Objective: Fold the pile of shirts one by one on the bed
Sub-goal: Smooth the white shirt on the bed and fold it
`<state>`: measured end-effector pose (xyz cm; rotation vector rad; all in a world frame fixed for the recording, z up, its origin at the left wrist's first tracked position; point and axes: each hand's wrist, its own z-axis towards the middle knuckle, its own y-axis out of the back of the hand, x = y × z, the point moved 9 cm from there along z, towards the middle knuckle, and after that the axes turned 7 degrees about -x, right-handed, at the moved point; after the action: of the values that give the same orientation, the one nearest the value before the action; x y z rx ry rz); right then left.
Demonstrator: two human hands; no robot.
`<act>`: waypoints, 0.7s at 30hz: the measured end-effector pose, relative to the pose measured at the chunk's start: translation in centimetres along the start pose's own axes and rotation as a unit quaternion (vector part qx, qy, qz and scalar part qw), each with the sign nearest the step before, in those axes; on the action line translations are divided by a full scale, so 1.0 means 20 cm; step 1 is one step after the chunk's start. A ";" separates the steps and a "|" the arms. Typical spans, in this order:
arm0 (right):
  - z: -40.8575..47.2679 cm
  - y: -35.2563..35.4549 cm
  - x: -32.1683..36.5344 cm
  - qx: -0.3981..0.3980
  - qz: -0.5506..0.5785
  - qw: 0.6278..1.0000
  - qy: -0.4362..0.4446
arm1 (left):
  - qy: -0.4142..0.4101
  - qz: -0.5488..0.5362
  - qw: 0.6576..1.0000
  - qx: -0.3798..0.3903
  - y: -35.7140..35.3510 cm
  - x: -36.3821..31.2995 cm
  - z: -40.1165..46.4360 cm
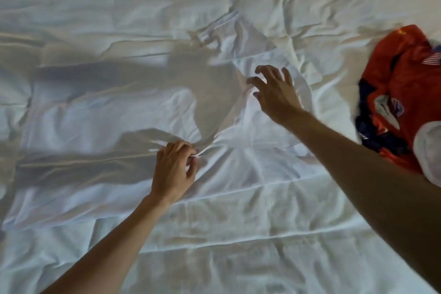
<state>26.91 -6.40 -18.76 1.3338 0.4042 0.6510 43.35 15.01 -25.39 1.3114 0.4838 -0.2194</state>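
Rumpled white bedding covers the bed [95, 234]. We have a white shirt [250, 126] spread across the middle, barely distinct from the sheets. Our left hand [174, 169] pinches its near edge; our right hand [274, 93] hovers spread, grasping nothing, over the fold farther up. That fold runs diagonally between both hands. Remaining shirts [401, 102] lie piled beside our right arm.

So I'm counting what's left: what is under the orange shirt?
Under the orange shirt a navy garment shows at its edge; anything deeper is covered.
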 end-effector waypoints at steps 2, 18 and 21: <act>-0.17 0.01 -0.05 -0.044 0.015 0.995 -0.087 | 0.018 0.017 1.000 -0.003 -0.01 -0.01 0.01; -1.09 -0.02 -0.46 0.001 0.085 0.883 -0.461 | 0.078 0.103 0.989 -0.073 -0.24 -0.19 0.05; -1.11 -0.01 -0.51 -0.041 0.116 0.884 -0.450 | 0.082 0.122 0.987 -0.072 -0.26 -0.19 0.04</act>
<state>5.49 3.78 -24.56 1.4610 -0.5416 0.1761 37.89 12.53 -28.00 1.2400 0.4651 0.1266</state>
